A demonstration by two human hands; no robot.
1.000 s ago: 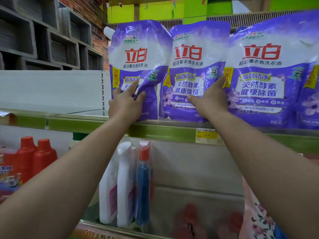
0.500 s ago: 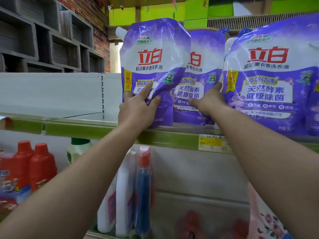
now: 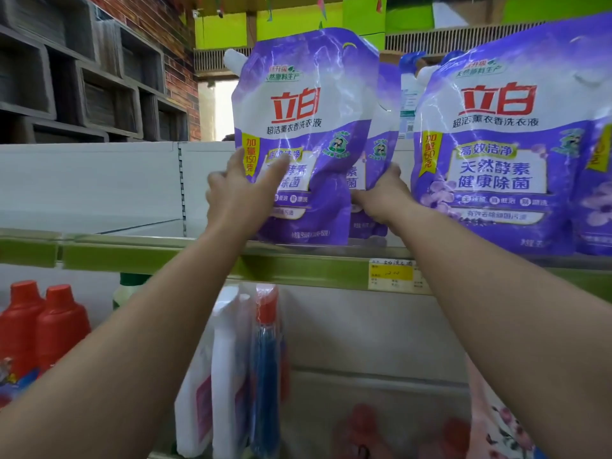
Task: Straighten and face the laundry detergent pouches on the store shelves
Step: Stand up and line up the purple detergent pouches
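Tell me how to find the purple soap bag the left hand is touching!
Look at the green-edged upper shelf with the yellow price tag. The row of purple pouches ends on the left, next to bare shelf; the left hand presses on the last one there, the leftmost pouch. Unlike its neighbours, it has a white spout at its top left corner and hides most of the pouch behind it.
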